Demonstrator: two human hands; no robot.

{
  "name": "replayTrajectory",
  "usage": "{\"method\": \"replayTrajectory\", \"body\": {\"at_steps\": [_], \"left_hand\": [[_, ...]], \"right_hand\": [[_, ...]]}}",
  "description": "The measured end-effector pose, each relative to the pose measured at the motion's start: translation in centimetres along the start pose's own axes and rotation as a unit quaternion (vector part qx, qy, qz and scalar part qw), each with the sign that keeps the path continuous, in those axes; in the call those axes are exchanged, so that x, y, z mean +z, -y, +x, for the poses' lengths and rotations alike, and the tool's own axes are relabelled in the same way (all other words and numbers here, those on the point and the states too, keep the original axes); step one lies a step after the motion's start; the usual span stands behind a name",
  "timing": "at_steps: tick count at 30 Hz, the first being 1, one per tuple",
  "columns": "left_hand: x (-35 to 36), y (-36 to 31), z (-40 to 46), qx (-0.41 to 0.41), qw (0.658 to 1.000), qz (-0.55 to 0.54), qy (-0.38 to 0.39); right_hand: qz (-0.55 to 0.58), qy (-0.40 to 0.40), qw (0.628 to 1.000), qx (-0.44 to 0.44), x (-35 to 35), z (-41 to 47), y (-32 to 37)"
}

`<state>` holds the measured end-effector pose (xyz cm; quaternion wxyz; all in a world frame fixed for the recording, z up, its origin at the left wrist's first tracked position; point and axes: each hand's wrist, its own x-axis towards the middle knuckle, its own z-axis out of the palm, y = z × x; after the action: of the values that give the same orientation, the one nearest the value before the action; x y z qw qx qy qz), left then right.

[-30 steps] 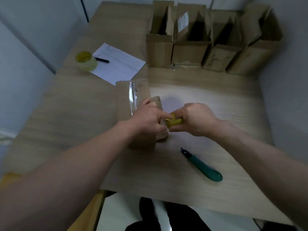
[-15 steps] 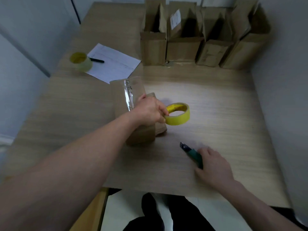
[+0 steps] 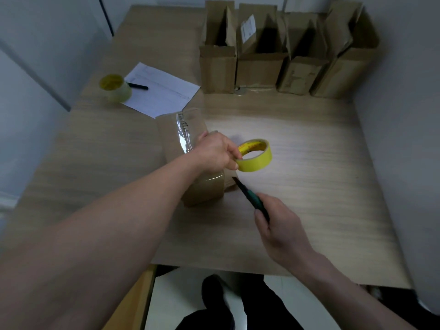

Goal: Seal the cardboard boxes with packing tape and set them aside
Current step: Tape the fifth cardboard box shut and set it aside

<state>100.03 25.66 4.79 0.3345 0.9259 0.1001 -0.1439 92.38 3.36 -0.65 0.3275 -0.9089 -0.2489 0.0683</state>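
Note:
A long cardboard box (image 3: 176,134) lies on the wooden table (image 3: 309,177), with clear tape running along its top and over its near end. My left hand (image 3: 215,152) rests on the box and pinches a yellow tape roll (image 3: 256,155) held just right of it. My right hand (image 3: 277,225) grips a green utility knife (image 3: 250,196). The knife's tip points up-left at the box's near right corner, below the roll.
Several open cardboard boxes (image 3: 262,63) stand in a row at the table's far edge. A second, pale yellow tape roll (image 3: 115,88), a black pen (image 3: 138,86) and a sheet of paper (image 3: 164,90) lie at the far left. Walls close in on both sides.
My right hand let go of the tape roll, dropped to the knife on the table, picked it up and brought its tip toward the box. My left hand kept hold of the roll.

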Motion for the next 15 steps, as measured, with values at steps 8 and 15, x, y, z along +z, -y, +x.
{"method": "replayTrajectory", "body": {"at_steps": [8, 15], "left_hand": [[0.0, 0.0, -0.1, 0.0, 1.0, 0.006, -0.01], [-0.1, -0.2, -0.2, 0.003, 1.0, 0.011, -0.02]], "right_hand": [[-0.021, 0.011, 1.0, 0.005, 0.8, 1.2, 0.5], [-0.015, -0.024, 0.999, -0.016, 1.1, 0.9, 0.1]]}}
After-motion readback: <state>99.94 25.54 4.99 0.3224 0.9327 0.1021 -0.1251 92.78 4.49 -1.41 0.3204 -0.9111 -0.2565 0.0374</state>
